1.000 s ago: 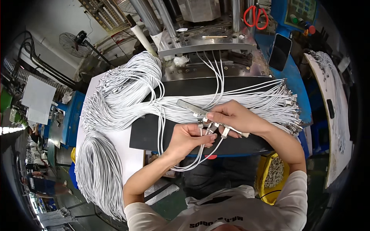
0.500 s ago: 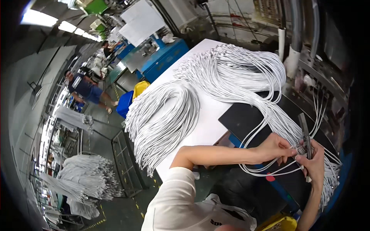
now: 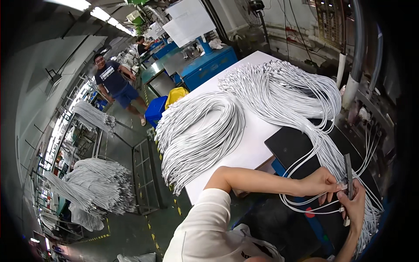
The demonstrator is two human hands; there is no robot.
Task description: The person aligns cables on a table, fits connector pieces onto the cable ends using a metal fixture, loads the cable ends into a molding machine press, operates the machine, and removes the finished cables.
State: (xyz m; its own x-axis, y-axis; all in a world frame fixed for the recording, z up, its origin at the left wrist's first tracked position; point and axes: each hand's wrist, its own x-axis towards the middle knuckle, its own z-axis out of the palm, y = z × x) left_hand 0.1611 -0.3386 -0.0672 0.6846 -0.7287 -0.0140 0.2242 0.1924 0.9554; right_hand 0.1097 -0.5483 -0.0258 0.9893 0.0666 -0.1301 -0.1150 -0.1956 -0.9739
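Meeting at one bar (image 3: 348, 168): two hands (image 3: 322, 181) (image 3: 355, 203)

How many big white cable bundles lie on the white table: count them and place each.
2: a looped bundle toward picture left, and a spread bundle farther right, trailing onto the black mat. More could be hidden underneath.

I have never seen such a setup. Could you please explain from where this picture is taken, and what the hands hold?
A wide fisheye camera on the person's head takes this view, so straight edges bend. No robot works here: the left hand and right hand belong to the wearer. On the white table lie bundles of white cables; one crosses the black board. The right hand holds a metal bar; the left hand pinches cables, their ends too small to tell.
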